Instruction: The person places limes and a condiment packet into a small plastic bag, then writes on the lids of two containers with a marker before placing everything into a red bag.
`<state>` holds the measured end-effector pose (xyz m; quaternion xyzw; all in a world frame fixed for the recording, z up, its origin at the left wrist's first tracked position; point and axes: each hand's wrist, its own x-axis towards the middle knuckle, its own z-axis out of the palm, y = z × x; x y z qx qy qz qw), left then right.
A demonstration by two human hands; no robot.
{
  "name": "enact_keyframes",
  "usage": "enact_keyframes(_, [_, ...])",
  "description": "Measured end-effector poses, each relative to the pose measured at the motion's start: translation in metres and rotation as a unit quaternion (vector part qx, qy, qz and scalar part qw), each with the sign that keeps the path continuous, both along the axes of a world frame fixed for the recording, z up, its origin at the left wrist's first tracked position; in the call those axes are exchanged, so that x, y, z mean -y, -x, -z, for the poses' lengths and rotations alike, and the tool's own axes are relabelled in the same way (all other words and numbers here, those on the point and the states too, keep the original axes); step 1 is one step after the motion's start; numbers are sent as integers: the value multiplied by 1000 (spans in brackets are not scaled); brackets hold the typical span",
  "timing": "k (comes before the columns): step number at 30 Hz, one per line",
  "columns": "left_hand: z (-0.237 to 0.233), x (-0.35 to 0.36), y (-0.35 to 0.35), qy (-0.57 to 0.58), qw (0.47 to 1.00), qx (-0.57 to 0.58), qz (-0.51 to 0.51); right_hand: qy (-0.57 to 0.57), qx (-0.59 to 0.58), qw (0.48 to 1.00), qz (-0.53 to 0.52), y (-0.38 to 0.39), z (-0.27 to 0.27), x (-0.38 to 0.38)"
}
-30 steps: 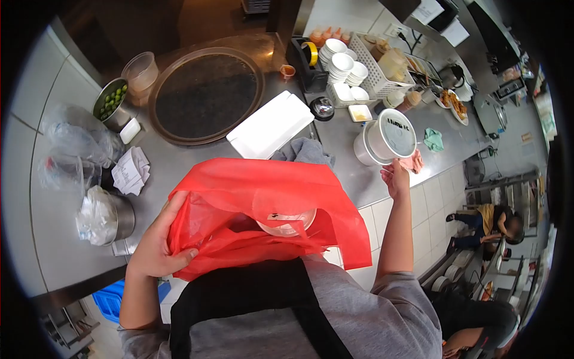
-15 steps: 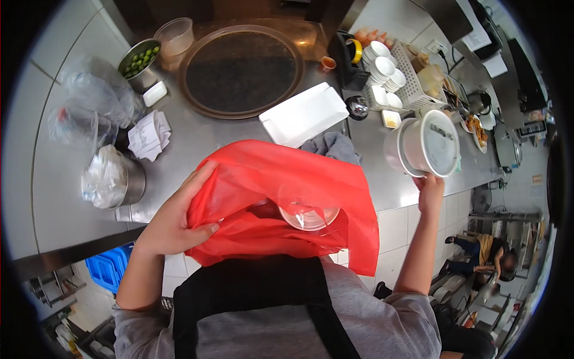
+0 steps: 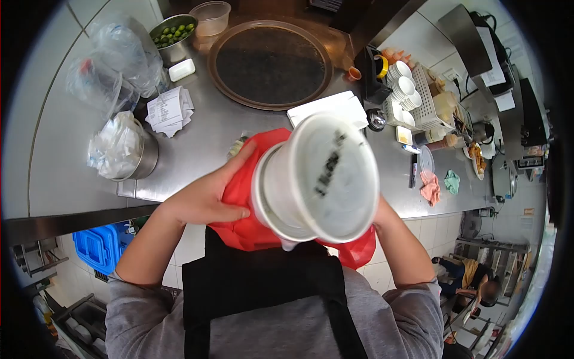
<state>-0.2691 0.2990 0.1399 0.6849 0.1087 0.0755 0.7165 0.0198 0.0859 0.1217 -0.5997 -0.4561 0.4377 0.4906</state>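
A stack of white lidded tubs (image 3: 338, 179), the top lid marked in black, is held up close to my face over a red bag (image 3: 239, 185). My left hand (image 3: 206, 194) grips the side of the bag, thumb toward the tubs. At the stack's right side my right hand (image 3: 385, 214) holds the tubs from behind, its fingers mostly hidden by them. The tubs cover the bag's mouth and the clear container that was inside it.
On the steel counter (image 3: 197, 161) lie a round brown tray (image 3: 272, 64), a white rectangular tray (image 3: 329, 107), receipts (image 3: 169, 110) and a pink cloth (image 3: 430, 188). A metal pot with plastic bags (image 3: 116, 146) stands left. A person (image 3: 469, 281) is at far right.
My right hand has brought the stacked tubs from the right across to above the red bag. My left hand keeps hold of the bag. The view has shifted slightly.
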Motion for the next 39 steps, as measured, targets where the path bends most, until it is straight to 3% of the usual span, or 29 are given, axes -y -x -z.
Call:
enact_keyframes(3, [10, 12, 21, 41, 999, 8, 10, 27, 91, 992, -82, 19, 2, -39])
enact_keyframes(5, [8, 22, 30, 330, 937, -111, -15, 50, 192, 965, -174, 17, 9, -55])
enact_keyframes(7, [-3, 36, 28, 352, 932, -67, -55, 4, 238, 949, -205, 19, 5, -68])
enact_keyframes(9, [-22, 47, 21, 388, 913, 17, -120, 187, 274, 915, -229, 29, -9, -81])
enact_keyframes(11, [-42, 47, 21, 358, 926, 0, -121, 139, 310, 907, -250, 37, -11, -88])
enact_keyframes(13, [-63, 40, 18, 408, 905, -44, -114, 123, 271, 918, -262, 36, -6, -98])
enact_keyframes(14, [-81, 44, 17, 410, 897, 32, -163, 122, 272, 917, -264, 34, -2, -102])
enact_keyframes(17, [-143, 47, 23, 477, 852, 75, -203, 206, 474, 812, -271, 29, 15, -112])
enact_keyframes(18, [-156, 46, 26, 460, 858, 116, -198, 89, 453, 859, -222, 33, 17, -111])
enact_keyframes(21, [-140, 38, 25, 410, 869, 208, -184, 153, 514, 814, -223, 42, 8, -118])
enact_keyframes(22, [-118, 29, 27, 282, 922, 234, -123, 145, 469, 851, -185, 44, 7, -114])
enact_keyframes(23, [-100, 23, 30, 148, 954, 254, -60, 143, 472, 850, -186, 41, 16, -113])
enact_keyframes(25, [-80, 29, 43, 164, 978, 126, -10, 90, 415, 885, -191, 33, 44, -114])
enact_keyframes(28, [-37, 42, 54, 153, 973, 173, 26, 72, 394, 894, -201, 47, 44, -124])
enact_keyframes(31, [-34, 50, 63, 188, 961, 203, 26, 72, 384, 897, -207, 50, 55, -126])
enact_keyframes(33, [-44, 47, 61, 89, 959, 261, 63, 76, 415, 884, -201, 45, 59, -128])
enact_keyframes(35, [-43, 46, 62, 80, 959, 259, 79, 76, 445, 870, -198, 40, 58, -132])
enact_keyframes(37, [-39, 43, 66, -26, 973, 222, 61, 156, 567, 757, -285, 42, -17, -135])
enact_keyframes(39, [-18, 41, 74, -21, 976, 215, 14, 169, 444, 811, -340, 38, -84, -146])
